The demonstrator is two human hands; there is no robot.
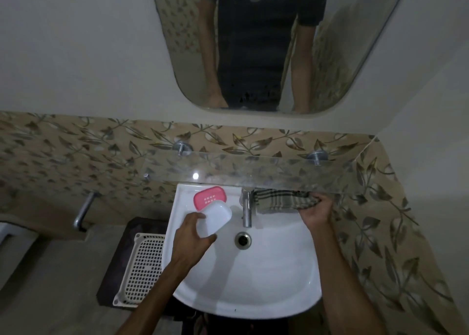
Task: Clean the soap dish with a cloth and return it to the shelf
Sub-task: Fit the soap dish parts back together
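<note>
White soap dish lid (217,219) in left hand (192,238) fingers | right hand (316,213) clutching cloth (283,201), shelf-hidden

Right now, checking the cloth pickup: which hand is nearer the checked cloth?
Right. The right hand grips the checked cloth beside the tap; the left hand is across the sink, holding the white lid.

Home bathroom, showing itself in a white wall-hung basin (253,279) with tap (246,209), a glass shelf (241,168) on metal pegs, a mirror (258,43) above, leaf-patterned tiles (76,144) lining walls.
</note>
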